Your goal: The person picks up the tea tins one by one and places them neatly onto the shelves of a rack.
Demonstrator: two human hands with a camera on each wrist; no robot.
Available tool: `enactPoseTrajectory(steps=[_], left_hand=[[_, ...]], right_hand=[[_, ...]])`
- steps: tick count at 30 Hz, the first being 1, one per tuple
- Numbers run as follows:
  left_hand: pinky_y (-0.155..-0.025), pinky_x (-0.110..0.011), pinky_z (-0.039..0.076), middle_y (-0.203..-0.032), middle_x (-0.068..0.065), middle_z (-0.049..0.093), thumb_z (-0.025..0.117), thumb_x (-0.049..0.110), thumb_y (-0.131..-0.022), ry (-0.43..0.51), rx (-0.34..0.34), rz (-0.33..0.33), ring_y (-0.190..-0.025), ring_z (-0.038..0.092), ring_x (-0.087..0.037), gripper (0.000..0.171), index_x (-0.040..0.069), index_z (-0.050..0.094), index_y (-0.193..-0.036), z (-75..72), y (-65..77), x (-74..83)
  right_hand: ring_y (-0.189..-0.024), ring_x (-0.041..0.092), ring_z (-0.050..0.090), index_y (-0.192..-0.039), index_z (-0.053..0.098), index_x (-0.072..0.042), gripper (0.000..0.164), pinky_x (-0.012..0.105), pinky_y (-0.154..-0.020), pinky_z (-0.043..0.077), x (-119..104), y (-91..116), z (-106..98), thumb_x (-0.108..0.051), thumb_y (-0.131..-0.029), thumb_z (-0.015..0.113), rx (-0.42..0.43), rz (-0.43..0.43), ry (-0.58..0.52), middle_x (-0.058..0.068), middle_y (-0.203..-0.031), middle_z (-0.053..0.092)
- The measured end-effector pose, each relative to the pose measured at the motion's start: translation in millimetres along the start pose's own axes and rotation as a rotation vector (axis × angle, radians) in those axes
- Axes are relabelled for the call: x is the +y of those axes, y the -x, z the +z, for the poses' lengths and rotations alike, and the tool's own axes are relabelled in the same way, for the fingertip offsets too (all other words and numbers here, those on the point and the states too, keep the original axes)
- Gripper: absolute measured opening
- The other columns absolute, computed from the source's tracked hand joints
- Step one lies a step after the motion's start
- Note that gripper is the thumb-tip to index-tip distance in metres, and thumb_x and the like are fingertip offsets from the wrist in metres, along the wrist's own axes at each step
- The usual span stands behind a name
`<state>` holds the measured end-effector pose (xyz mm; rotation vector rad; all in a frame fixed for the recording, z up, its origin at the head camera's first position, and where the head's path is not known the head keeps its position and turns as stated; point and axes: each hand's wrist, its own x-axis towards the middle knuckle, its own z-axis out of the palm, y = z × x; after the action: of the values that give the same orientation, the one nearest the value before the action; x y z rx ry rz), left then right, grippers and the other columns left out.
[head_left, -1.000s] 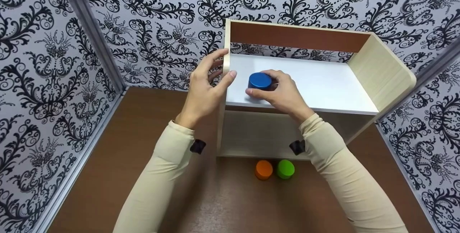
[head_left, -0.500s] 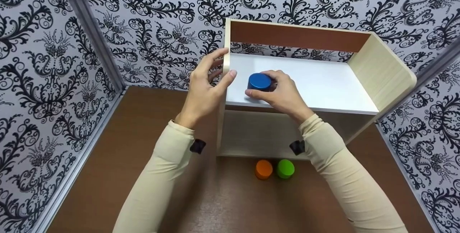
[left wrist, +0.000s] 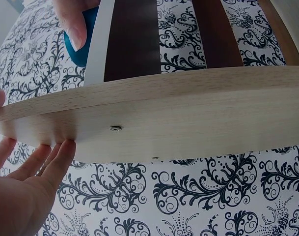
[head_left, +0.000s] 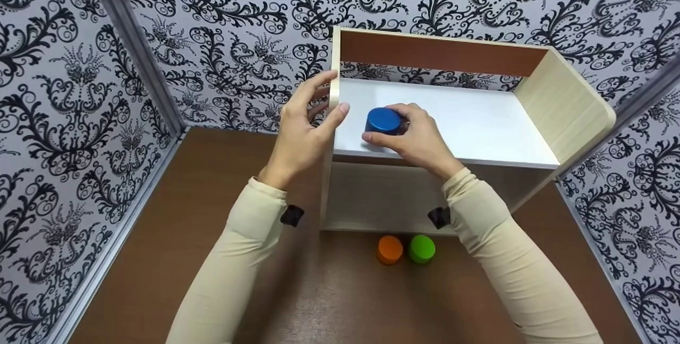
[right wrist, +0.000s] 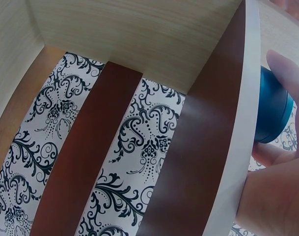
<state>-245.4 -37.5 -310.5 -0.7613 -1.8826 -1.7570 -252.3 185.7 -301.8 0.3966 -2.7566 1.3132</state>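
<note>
In the head view a small shelf unit has a white upper shelf and pale wood sides. My left hand holds the unit's left side panel, thumb on the inner side. Fingertips press its outer face in the left wrist view. A blue cylinder sits upright on the white shelf near its front left. Around it curl the thumb and fingers of my right hand. The right wrist view shows the same cylinder beside the shelf edge, partly hidden by the thumb.
An orange cylinder and a green cylinder stand side by side on the brown table, before the unit's lower compartment. The unit's right side panel rises at the shelf's far end. Patterned walls stand behind and at both sides.
</note>
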Motion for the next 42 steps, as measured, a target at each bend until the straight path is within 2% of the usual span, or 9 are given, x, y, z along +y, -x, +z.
enactPoseTrajectory(steps=[9, 17, 21, 26, 29, 35, 42], left_hand=[[-0.103, -0.031, 0.053, -0.139, -0.013, 0.054, 0.070, 0.015, -0.095, -0.016, -0.002, 0.002, -0.122, 0.059, -0.025, 0.053, 0.002, 0.052, -0.143, -0.6, -0.2, 0.1], [-0.104, -0.032, 0.053, -0.139, -0.013, 0.054, 0.070, 0.016, -0.095, -0.012, -0.001, -0.004, -0.122, 0.059, -0.026, 0.053, 0.002, 0.053, -0.143, -0.3, -0.1, -0.7], [-0.104, -0.032, 0.052, -0.140, -0.012, 0.053, 0.070, 0.016, -0.095, -0.006, 0.000, -0.005, -0.122, 0.059, -0.027, 0.052, 0.003, 0.054, -0.143, -0.1, -0.4, -1.5], [-0.103, -0.030, 0.053, -0.141, -0.012, 0.053, 0.071, 0.016, -0.095, -0.018, 0.002, 0.000, -0.122, 0.059, -0.023, 0.052, 0.003, 0.054, -0.143, -0.5, -0.2, -1.2], [-0.103, -0.030, 0.053, -0.140, -0.012, 0.053, 0.070, 0.016, -0.095, -0.027, 0.002, 0.003, -0.121, 0.059, -0.022, 0.053, 0.004, 0.053, -0.143, -0.7, -0.2, -0.9], [-0.103, -0.031, 0.053, -0.139, -0.013, 0.053, 0.070, 0.017, -0.095, -0.031, 0.000, 0.013, -0.121, 0.059, -0.022, 0.053, 0.002, 0.052, -0.143, -0.7, 0.1, -1.6], [-0.103, -0.031, 0.053, -0.139, -0.013, 0.053, 0.070, 0.017, -0.095, -0.025, 0.001, 0.014, -0.121, 0.059, -0.025, 0.054, 0.002, 0.052, -0.144, -0.2, 0.2, -1.6]], right_hand=[[-0.111, 0.026, 0.056, -0.135, 0.061, -0.004, 0.073, 0.039, -0.102, 0.053, 0, 0, 0, -0.045, -0.080, 0.085, -0.008, 0.014, 0.015, 0.013, -0.119, 0.056], [-0.112, 0.026, 0.059, -0.137, 0.059, -0.005, 0.076, 0.039, -0.104, 0.053, 1, 0, -2, -0.046, -0.079, 0.086, -0.023, 0.012, -0.025, 0.012, -0.124, 0.057], [-0.109, 0.026, 0.061, -0.138, 0.059, -0.005, 0.074, 0.038, -0.101, 0.054, 1, 1, -5, -0.043, -0.081, 0.086, -0.029, -0.006, -0.046, 0.012, -0.126, 0.058], [-0.104, 0.026, 0.059, -0.140, 0.056, -0.006, 0.075, 0.036, -0.093, 0.055, 2, 5, -9, -0.041, -0.081, 0.085, -0.027, -0.013, -0.085, 0.011, -0.127, 0.060], [-0.104, 0.027, 0.059, -0.140, 0.056, -0.005, 0.076, 0.037, -0.092, 0.054, 3, 8, -12, -0.040, -0.080, 0.086, -0.011, -0.013, -0.091, 0.011, -0.127, 0.061], [-0.111, 0.030, 0.058, -0.140, 0.056, -0.001, 0.074, 0.044, -0.101, 0.050, 8, 18, -19, -0.034, -0.081, 0.087, 0.042, -0.042, -0.076, 0.015, -0.128, 0.061], [-0.114, 0.028, 0.056, -0.139, 0.057, -0.001, 0.070, 0.043, -0.099, 0.051, 11, 34, -26, -0.029, -0.082, 0.086, 0.104, -0.078, -0.103, 0.017, -0.128, 0.059]])
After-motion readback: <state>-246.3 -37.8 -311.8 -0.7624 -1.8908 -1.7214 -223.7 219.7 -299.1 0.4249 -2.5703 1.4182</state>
